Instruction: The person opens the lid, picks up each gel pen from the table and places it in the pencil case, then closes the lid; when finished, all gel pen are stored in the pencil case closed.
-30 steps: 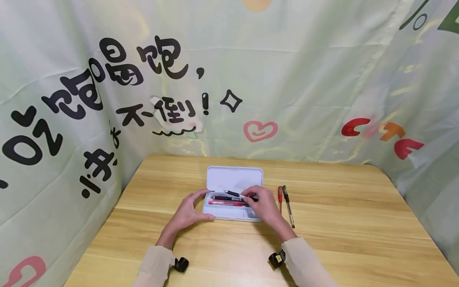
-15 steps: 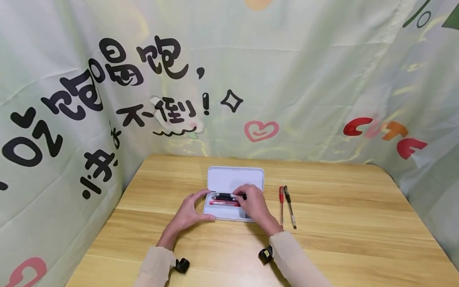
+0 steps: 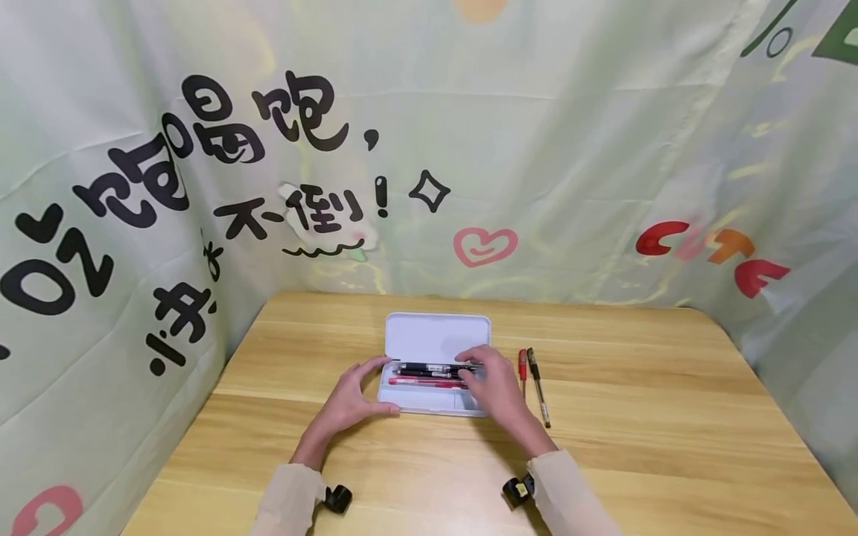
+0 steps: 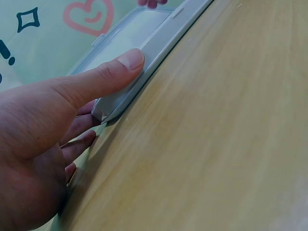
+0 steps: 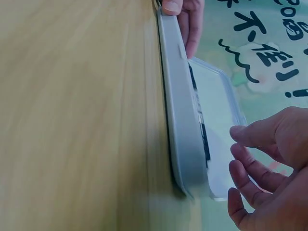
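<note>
An open white pencil case [image 3: 418, 398] lies on the table with its lid tilted up at the back. Black pens [image 3: 429, 368] and a red pen [image 3: 422, 382] lie side by side in its rear compartment. My left hand [image 3: 350, 398] holds the case's left end, thumb [image 4: 130, 60] on the front edge and fingers round the side. Over the case's right end hovers my right hand [image 3: 497, 383]; its fingers [image 5: 257, 175] are loosely bent and apart, with nothing between them. It hides the right ends of the pens.
On the wooden table [image 3: 637, 417], right of the case, lie a red-capped pen [image 3: 523, 363] and a black-capped pen [image 3: 538, 380]. My right forearm partly covers the red one. A printed curtain [image 3: 570, 186] hangs behind the table and along both sides.
My right hand lowered a black pen into the case beside the other pens and let it go. It then drew back a little to the right. My left hand stayed on the case.
</note>
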`<state>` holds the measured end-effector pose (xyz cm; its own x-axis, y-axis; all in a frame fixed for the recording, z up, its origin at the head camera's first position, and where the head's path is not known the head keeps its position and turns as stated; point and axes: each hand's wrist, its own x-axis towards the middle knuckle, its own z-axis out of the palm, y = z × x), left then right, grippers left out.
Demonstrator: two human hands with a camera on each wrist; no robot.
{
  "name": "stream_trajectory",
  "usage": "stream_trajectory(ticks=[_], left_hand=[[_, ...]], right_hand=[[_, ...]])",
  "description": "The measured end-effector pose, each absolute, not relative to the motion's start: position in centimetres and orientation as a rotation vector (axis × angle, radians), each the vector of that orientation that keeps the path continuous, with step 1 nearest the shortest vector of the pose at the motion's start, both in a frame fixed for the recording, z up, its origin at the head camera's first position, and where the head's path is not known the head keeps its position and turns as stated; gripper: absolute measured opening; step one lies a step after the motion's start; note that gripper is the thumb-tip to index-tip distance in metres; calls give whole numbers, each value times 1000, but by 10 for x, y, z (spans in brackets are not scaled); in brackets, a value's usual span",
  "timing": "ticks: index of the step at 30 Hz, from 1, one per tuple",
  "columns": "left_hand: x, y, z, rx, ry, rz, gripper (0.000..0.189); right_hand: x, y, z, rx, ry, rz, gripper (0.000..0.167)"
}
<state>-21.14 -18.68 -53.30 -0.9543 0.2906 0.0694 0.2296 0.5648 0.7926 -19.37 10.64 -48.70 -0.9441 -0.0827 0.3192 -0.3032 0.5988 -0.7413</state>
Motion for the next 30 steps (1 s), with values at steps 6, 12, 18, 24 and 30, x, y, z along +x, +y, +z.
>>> stream_trajectory(ticks=[6,12,18,24,30], left_hand=[[-209,-188,-531,442,2705,1368,94],[-209,-188,-532,468,2710,1368,94],[-210,-185,-531,469,2704,1369,94],[-210,-185,-529,458,2707,1364,94],[-210,-186,-530,455,2716,1367,94]], right_hand=[[-181,128,-482,324,-2524,1252,27],[-169,155,-481,268,-2527,1241,32],[-159,184,-485,155,-2567,1208,38],[-153,208,-490,23,-2717,1166,48],[-155,220,-492,-8,-2877,1077,41]])
